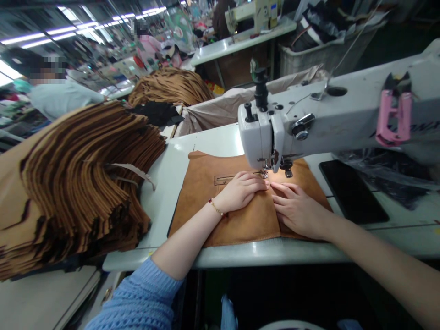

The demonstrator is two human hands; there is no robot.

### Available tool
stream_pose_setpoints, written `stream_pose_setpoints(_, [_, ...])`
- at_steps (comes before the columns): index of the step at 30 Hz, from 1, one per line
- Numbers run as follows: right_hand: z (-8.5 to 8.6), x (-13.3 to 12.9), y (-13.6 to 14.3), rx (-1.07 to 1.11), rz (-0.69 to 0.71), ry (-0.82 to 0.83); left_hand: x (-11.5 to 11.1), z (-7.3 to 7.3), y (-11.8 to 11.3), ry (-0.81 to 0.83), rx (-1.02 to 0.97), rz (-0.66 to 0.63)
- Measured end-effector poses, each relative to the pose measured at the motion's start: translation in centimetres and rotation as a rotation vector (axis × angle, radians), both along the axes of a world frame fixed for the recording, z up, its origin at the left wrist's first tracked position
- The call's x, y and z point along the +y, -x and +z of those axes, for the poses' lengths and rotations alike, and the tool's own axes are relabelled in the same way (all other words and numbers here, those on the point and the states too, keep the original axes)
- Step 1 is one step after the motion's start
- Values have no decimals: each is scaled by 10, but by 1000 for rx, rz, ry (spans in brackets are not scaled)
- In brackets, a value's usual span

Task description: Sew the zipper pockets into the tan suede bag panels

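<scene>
A brown suede-like fabric panel [195, 197] lies flat on the sewing table [158, 192], its middle under the needle area of a white sewing machine [256, 137]. My left hand [242, 190] rests on the panel, fingers stretched toward the presser foot [264, 173]. Just left of the foot, a narrow rectangular slot outlined with stitching [223, 179] shows in the panel, partly beside my left fingers. My right hand [297, 208] lies flat on the panel's right part, fingertips close to the foot and beside a fold or seam edge. Neither hand grips anything visible.
A tall stack of brown fabric pieces [85, 174] stands at the left. A black phone [354, 190] and clear plastic [388, 169] lie at the right. Pink-handled thread snips [394, 112] are on the machine arm. Behind are a fabric-lined bin [213, 110] and a person [65, 94].
</scene>
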State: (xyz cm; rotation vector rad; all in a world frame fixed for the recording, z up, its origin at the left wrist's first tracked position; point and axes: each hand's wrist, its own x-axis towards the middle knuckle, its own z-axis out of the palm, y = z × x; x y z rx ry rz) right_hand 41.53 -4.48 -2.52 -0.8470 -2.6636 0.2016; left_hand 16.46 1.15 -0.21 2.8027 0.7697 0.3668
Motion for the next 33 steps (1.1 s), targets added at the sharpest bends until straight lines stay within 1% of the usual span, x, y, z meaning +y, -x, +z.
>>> stream_pose_setpoints(3, [6, -2, -5, -4, 93, 48, -5, 6, 0, -18, 53, -2])
stream_pose_setpoints(6, [9, -3, -13, 55, 178, 135, -19, 10, -3, -56, 118, 42])
stream_pose_setpoints(7, [9, -2, -16, 109, 169, 163, -26, 10, -5, -68, 128, 74])
stream_pose_setpoints(8, [8, -1, -18, 174, 115, 183, -34, 8, -7, -76, 128, 110])
stream_pose_setpoints(10, [4, 4, -21, 302, -82, 195, -47, 3, -11, -74, 101, 180])
stream_pose_setpoints(12, [0, 9, -20, 343, -257, 167, -55, -4, -14, -65, 57, 234])
stream_pose_setpoints(13, [-2, 12, -18, 312, -295, 137, -58, -7, -15, -64, 35, 251])
stream_pose_setpoints(16, [-4, 16, -10, 124, -295, -4, -59, -14, -15, -78, -4, 267])
stream_pose_setpoints(18, [-3, 16, -5, 18, -304, -98, -57, -15, -14, -88, -12, 253])
stream_pose_setpoints(22, [3, 17, 0, -86, -324, -189, -55, -9, -15, -94, 29, 228])
stream_pose_setpoints(25, [11, 23, 2, -173, -269, -210, -63, -1, -21, -104, 105, 251])
stream_pose_setpoints(28, [18, 30, 2, -229, -163, -218, -86, 2, -33, -115, 141, 281])
stream_pose_setpoints(31, [20, 36, -2, -236, -106, -221, -122, -3, -47, -155, 149, 325])
stream_pose_setpoints(33, [18, 38, -6, -238, -68, -230, -148, -8, -56, -193, 194, 374])
